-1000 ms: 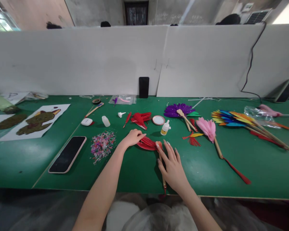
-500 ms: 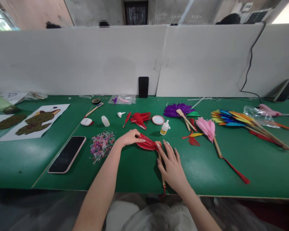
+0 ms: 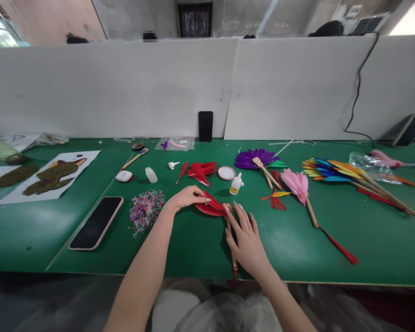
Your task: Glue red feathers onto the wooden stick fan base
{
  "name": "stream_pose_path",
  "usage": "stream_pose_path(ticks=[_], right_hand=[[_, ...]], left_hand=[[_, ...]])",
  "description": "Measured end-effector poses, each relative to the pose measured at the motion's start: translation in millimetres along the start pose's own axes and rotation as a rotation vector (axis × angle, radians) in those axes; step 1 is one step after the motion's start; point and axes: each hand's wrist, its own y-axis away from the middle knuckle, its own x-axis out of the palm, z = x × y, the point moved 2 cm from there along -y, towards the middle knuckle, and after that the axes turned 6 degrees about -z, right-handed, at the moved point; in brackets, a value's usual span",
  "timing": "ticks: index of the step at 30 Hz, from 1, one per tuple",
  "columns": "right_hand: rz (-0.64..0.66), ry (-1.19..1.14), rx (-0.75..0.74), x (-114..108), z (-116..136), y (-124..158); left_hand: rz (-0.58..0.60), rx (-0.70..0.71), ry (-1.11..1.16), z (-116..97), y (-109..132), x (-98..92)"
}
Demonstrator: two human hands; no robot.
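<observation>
Partly spread, red feather fan (image 3: 210, 208) is pinched by left hand (image 3: 186, 197), right hand (image 3: 247, 242) open.

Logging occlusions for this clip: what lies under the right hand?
The red feather fan has a wooden handle that runs under the right hand on the green table. The handle's end pokes out below the palm; the stretch beneath the palm is hidden.

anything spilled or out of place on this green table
A loose heap of multicoloured bits lies scattered straight on the table, between the phone and the left hand. The red feather fan under that hand and the right hand has its handle end at the table's front edge.
</observation>
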Motion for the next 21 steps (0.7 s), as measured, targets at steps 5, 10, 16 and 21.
stream_pose_path(ticks=[5, 10, 16, 21], right_hand=[[-0.021, -0.004, -0.008, 1.6, -0.9, 0.7], [-0.013, -0.001, -0.005, 0.7, -0.8, 0.4], [-0.011, 0.001, 0.002, -1.1, 0.5, -0.6], [-0.004, 0.015, 0.009, -2.1, 1.4, -0.7]], left_hand=[[-0.014, -0.012, 0.038, -4.0, 1.3, -1.2], [0.063, 0.032, -0.065, 2.7, 0.9, -1.8], [0.019, 0.073, -0.172, 6.3, -2.0, 2.2], [0.004, 0.073, -0.204, 5.3, -1.2, 1.1]])
